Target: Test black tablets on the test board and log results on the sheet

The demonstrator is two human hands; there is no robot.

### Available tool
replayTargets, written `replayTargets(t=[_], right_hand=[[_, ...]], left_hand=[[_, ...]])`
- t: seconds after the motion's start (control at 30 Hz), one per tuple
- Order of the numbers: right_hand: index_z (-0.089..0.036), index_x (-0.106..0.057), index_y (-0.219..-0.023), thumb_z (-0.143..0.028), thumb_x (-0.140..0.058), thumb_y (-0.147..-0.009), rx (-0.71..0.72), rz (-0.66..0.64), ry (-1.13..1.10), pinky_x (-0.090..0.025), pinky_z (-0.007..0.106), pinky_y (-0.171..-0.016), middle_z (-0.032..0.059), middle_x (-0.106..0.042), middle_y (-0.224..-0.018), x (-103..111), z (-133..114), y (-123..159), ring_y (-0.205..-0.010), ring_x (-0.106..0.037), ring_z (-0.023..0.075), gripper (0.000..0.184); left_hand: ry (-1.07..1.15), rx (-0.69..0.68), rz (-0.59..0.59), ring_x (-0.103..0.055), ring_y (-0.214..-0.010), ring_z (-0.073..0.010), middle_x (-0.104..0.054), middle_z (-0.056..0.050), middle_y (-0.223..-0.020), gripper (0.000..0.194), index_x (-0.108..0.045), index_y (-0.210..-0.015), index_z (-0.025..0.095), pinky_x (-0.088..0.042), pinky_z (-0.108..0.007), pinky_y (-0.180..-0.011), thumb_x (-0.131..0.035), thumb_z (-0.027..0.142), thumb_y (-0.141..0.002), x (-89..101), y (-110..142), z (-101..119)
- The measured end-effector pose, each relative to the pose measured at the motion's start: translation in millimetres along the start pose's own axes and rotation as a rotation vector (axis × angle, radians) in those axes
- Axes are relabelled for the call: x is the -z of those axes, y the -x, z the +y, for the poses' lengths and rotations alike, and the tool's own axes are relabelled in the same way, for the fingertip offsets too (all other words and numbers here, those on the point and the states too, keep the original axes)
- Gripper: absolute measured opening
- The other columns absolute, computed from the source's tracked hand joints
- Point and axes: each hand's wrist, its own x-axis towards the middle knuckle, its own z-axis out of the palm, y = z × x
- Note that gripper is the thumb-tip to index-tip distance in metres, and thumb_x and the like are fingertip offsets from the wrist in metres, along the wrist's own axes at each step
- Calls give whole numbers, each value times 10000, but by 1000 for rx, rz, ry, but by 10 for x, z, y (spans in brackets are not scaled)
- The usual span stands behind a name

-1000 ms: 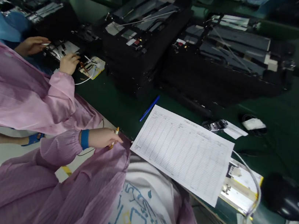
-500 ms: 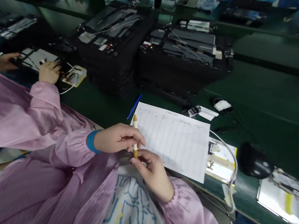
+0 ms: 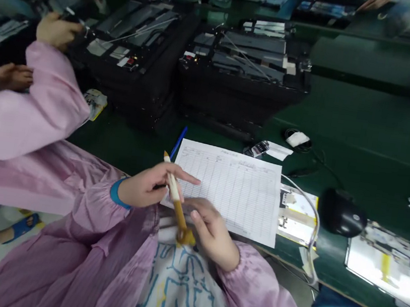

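A white-and-amber pen with an orange point slants up and to the left, its thick yellow end down by my shirt. My left hand, wearing a blue wristband, grips its upper part, index finger stretched out over the paper. Close beside the lower part of the pen is my right hand, loosely curved with the thumb apart from the fingers and nothing visible between them. Whether its fingertips touch the pen is unclear. Beneath and beyond both hands lies a printed table sheet. A blue pen rests at its upper left corner.
Two black stacks of parts stand behind the sheet. To the right are a white device part with a cable, a black rounded device and a silver panel. At left, a co-worker's pink sleeve reaches over the bench.
My right hand has come in from out of view. My left hand has moved over the sheet's edge, and the pen has tilted left, showing its yellow end. The co-worker's arm has reached further back.
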Motion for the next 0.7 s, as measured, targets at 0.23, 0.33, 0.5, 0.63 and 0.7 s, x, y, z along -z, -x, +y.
replayTargets(t=[0.23,0.33,0.5,0.63,0.7], right_hand=[[-154,-527,-1311,-316,-472,-945,99,155,947,-309,533,-1090,122,-498,-1411,-9,305,-28,-1283,-445,307,404],[-144,-534,-1304,-357,-484,-941,128,150,994,-313,518,-1095,120,-511,-1400,9,348,-37,-1275,-459,298,424],[-142,-533,-1308,-373,-475,-944,153,160,1014,-309,509,-1102,121,-516,-1397,33,361,-38,-1277,-466,289,435],[-137,-531,-1312,-381,-472,-944,161,161,1038,-308,504,-1101,116,-515,-1399,27,372,-37,-1271,-471,290,445],[-134,-532,-1312,-401,-486,-935,164,163,1052,-304,506,-1101,118,-512,-1401,19,381,-37,-1273,-467,293,464]], left_hand=[[175,246,229,-503,-448,-87,-643,-43,-591,528,-505,-770,148,-370,-195,-425,-477,673,-823,9,-37,-595],[203,405,173,-412,-391,-65,-599,-21,-578,665,-594,-898,113,-279,-187,-362,-379,737,-813,0,-113,-736],[-157,454,101,-505,-480,-86,-599,-34,-574,411,-662,-699,108,-363,-189,-441,-588,500,-802,108,-215,-718],[-427,329,-76,-540,-522,-99,-606,-33,-532,307,-634,-558,127,-383,-204,-508,-600,330,-787,146,-288,-676],[-501,307,-88,-480,-472,-80,-545,1,-476,317,-564,-499,137,-336,-204,-479,-612,311,-759,132,-304,-691]])
